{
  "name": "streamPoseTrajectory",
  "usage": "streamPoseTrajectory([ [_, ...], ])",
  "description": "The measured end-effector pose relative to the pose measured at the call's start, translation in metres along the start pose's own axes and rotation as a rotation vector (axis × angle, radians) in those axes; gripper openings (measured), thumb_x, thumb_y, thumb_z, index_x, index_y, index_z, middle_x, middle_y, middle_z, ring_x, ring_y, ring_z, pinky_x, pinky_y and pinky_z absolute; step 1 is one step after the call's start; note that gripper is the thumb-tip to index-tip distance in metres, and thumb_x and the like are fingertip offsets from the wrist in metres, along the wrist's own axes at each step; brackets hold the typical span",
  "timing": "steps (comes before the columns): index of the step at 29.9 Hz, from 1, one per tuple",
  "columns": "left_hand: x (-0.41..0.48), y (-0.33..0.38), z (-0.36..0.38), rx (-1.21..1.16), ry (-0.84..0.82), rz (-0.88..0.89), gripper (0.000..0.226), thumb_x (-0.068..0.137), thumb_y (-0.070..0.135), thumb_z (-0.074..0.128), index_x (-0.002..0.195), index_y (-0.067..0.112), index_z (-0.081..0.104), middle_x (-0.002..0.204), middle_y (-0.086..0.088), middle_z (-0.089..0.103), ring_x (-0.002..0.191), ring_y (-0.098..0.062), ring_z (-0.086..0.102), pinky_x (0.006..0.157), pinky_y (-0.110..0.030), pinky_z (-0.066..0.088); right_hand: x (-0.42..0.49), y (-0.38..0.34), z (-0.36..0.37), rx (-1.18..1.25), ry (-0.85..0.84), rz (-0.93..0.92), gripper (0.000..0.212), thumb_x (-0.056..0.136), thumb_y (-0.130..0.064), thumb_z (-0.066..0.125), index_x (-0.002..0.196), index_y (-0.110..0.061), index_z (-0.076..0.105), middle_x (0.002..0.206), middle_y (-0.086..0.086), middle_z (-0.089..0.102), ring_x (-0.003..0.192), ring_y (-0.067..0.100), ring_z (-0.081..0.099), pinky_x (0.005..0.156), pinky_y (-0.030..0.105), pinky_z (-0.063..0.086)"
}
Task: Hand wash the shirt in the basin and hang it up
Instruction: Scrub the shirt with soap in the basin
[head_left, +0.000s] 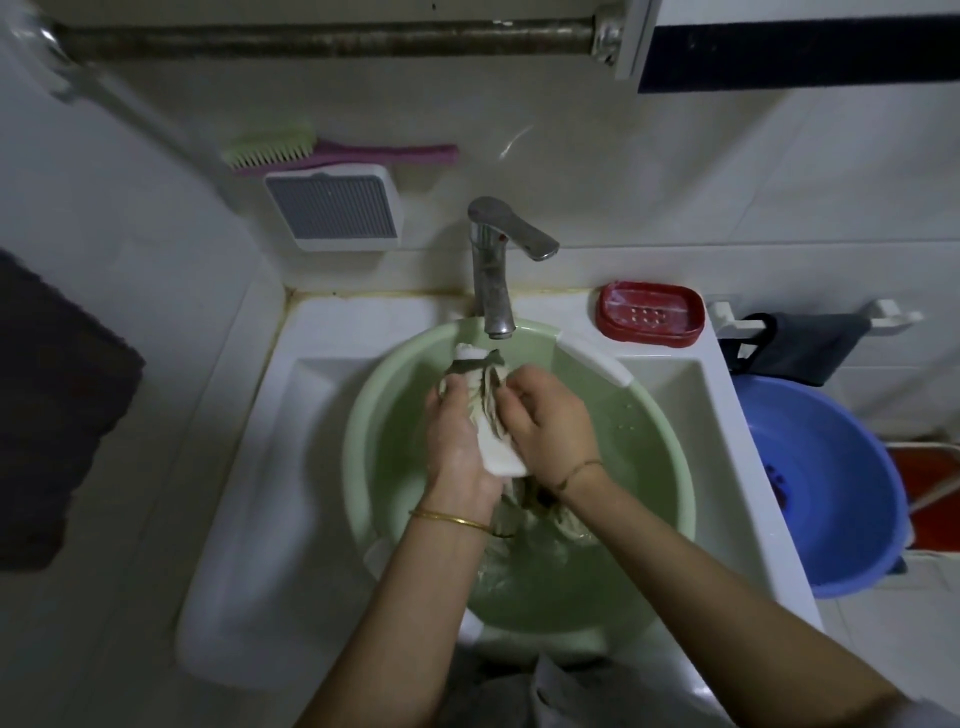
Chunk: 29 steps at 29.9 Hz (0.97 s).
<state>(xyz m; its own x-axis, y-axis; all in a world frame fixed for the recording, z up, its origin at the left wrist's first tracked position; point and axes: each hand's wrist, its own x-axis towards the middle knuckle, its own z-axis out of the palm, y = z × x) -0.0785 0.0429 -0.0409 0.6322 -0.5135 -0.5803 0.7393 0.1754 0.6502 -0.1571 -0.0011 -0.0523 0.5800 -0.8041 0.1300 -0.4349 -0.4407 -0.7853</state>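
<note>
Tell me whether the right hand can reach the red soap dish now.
Probably yes: the red soap dish sits on the sink ledge beyond the right hand, nothing between, but its fingers grip the shirt and must let go first.

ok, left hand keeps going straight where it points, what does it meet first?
Likely the faucet, just past the shirt the left hand grips; depth unclear, it could pass under.
</note>
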Motion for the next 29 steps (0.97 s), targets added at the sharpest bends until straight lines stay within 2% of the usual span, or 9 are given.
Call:
streamPoseTrajectory([
  [3,0.010,0.003,-0.006,0.012,-0.008,0.044,0.036,0.099,0.028,0.044,0.125,0.004,0.052,0.116,-0.024,0.062,0.100,-0.037,0.063,0.089,-0.050,0.052,-0.033,-0.011,-0.005,0.014,-0.037,-0.121,0.032,0.085,-0.039,0.044,0.076,-0.010,0.056,0.073,0.006,0.056,0.069,0.022,0.050,0.060,0.035,0.034],
  [7,-0.003,0.002,0.001,0.073,-0.058,-0.042,0.029,0.099,0.027,0.042,0.109,0.006,0.060,0.092,-0.017,0.064,0.078,-0.026,0.065,0.073,-0.033,0.057,-0.008,-0.025,-0.001,-0.050,-0.017,-0.159,0.033,0.089,-0.039,0.042,0.085,-0.011,0.060,0.082,0.008,0.060,0.074,0.024,0.055,0.061,0.033,0.040],
  [10,-0.003,0.010,0.000,0.014,-0.042,-0.018,0.032,0.100,0.028,0.040,0.118,0.006,0.055,0.101,-0.020,0.064,0.084,-0.031,0.063,0.083,-0.044,0.052,0.008,-0.008,-0.003,-0.063,-0.024,-0.051,0.022,0.095,-0.028,0.048,0.089,-0.009,0.057,0.087,0.009,0.059,0.081,0.029,0.056,0.067,0.038,0.044],
  [13,0.009,0.018,-0.004,-0.009,-0.035,0.040,0.045,0.097,0.033,0.045,0.126,0.001,0.052,0.120,-0.029,0.059,0.097,-0.038,0.062,0.087,-0.051,0.051,-0.017,-0.002,-0.004,-0.061,-0.014,-0.077,0.029,0.090,-0.036,0.043,0.080,-0.010,0.054,0.078,0.007,0.057,0.074,0.028,0.054,0.060,0.035,0.038],
  [17,0.000,0.009,0.000,0.080,-0.053,0.037,0.045,0.098,0.034,0.045,0.127,-0.001,0.050,0.112,-0.024,0.063,0.095,-0.033,0.064,0.082,-0.039,0.056,-0.018,-0.023,0.001,-0.058,0.044,-0.165,0.034,0.087,-0.042,0.037,0.078,-0.013,0.053,0.076,0.007,0.057,0.069,0.018,0.048,0.056,0.030,0.027],
  [20,-0.007,0.005,0.003,0.076,-0.066,0.033,0.040,0.099,0.028,0.043,0.126,-0.001,0.049,0.103,-0.021,0.062,0.090,-0.031,0.063,0.086,-0.043,0.053,0.006,-0.020,-0.001,-0.131,0.023,-0.092,0.028,0.095,-0.036,0.044,0.090,-0.012,0.057,0.087,0.007,0.059,0.078,0.026,0.055,0.062,0.036,0.041],
  [23,0.001,0.014,0.001,0.062,-0.024,0.105,0.036,0.098,0.024,0.045,0.123,-0.001,0.052,0.103,-0.023,0.064,0.085,-0.032,0.064,0.079,-0.043,0.055,-0.005,-0.007,-0.004,-0.156,0.016,-0.099,0.027,0.094,-0.035,0.044,0.089,-0.012,0.058,0.087,0.009,0.060,0.079,0.031,0.057,0.063,0.036,0.041],
  [26,0.007,0.017,-0.001,0.099,-0.021,0.106,0.046,0.093,0.033,0.052,0.122,-0.002,0.055,0.118,-0.028,0.061,0.105,-0.040,0.062,0.093,-0.053,0.049,-0.027,-0.020,0.000,-0.127,0.003,-0.257,0.034,0.089,-0.038,0.038,0.080,-0.012,0.057,0.077,0.008,0.059,0.069,0.028,0.056,0.057,0.034,0.035],
  [29,-0.002,0.013,0.000,0.147,-0.083,0.018,0.051,0.094,0.038,0.050,0.126,-0.002,0.053,0.121,-0.025,0.060,0.109,-0.036,0.060,0.099,-0.046,0.047,-0.010,-0.028,0.001,-0.115,0.053,-0.281,0.037,0.089,-0.038,0.036,0.084,-0.010,0.060,0.079,0.010,0.061,0.068,0.030,0.058,0.054,0.033,0.043],
])
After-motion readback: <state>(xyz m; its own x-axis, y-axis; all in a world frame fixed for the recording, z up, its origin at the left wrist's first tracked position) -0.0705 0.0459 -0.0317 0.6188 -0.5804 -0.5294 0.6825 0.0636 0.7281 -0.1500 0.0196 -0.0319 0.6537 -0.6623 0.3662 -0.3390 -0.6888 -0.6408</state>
